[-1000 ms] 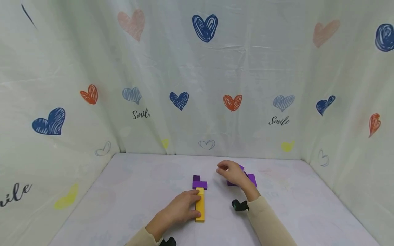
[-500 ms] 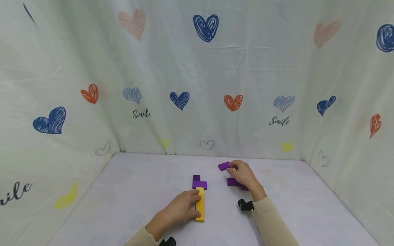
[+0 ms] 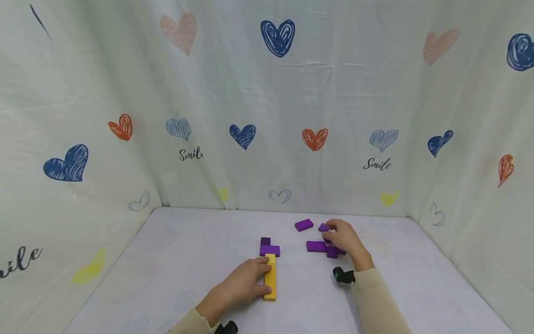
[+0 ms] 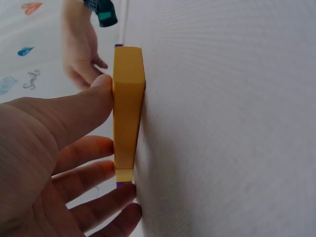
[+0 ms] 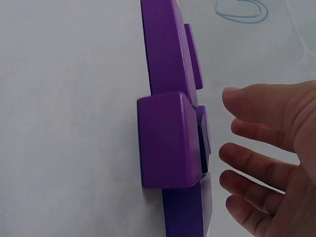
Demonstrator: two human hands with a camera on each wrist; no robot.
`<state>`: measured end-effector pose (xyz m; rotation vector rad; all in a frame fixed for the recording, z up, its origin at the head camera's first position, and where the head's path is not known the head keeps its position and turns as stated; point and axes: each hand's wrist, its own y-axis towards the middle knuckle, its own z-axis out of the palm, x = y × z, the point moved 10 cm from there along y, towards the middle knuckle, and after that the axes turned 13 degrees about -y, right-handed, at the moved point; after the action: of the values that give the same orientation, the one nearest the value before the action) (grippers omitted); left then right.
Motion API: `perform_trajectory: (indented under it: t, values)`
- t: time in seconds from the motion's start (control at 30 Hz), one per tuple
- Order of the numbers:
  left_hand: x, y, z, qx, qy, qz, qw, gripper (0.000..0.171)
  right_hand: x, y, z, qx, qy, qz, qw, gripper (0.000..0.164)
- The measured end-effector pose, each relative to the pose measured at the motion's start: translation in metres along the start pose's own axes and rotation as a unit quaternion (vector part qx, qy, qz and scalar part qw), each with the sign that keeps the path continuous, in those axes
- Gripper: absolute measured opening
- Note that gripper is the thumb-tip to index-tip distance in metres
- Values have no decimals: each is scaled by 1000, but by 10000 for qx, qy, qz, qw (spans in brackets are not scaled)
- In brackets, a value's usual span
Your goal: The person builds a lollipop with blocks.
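Resting on a long yellow block [image 3: 270,279] with the left hand [image 3: 246,280], thumb toward the near end, other fingers toward the far end and reaching a short, paler yellow block [image 3: 272,258] set end to end with it; loosely spread and lightly bent, laid against the wood rather than clenched. Just beyond, a purple block [image 3: 271,251] lying crosswise against the short yellow one, with a dark purple block [image 3: 265,241] behind its left end. Over a loose group of purple pieces, the right hand [image 3: 343,235], fingers parted and softly curved, released, with fingertips apart from the blocks in the right wrist view. Closest to those fingertips in the head view, a small purple block [image 3: 322,228]; farther left, a slanted purple block [image 3: 304,225], apart from the others. Nearer, a long purple block [image 3: 316,247] touching a shorter purple block [image 3: 332,252] at its right end, with more purple partly hidden beneath the hand. All on a white tabletop [image 3: 167,269], before a white curtain [image 3: 346,97] printed with hearts [image 3: 243,137]. On both arms, beige sleeves [image 3: 377,297] and dark wrist cameras [image 3: 343,275].
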<state>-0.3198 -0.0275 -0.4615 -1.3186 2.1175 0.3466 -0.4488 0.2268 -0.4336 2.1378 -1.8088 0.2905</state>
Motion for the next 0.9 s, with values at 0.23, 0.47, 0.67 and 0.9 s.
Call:
perform_trajectory:
  t: [0.23, 0.47, 0.67, 0.9]
  values:
    - [-1, 0, 0, -12, 18, 33, 10000, 57, -9, -4, 4, 83, -233, 110, 9996, 28]
    - [0, 1, 1, -1, -32, -13, 10000, 58, -9, -7, 6, 163, -342, 146, 9992, 26]
    - [0, 1, 0, -13, -28, 10, 10000, 58, -7, -6, 4, 110, -587, 119, 9981, 26]
    - [1, 0, 0, 3, 8, 28, 10000, 57, -8, -5, 6, 90, -780, 206, 9967, 28]
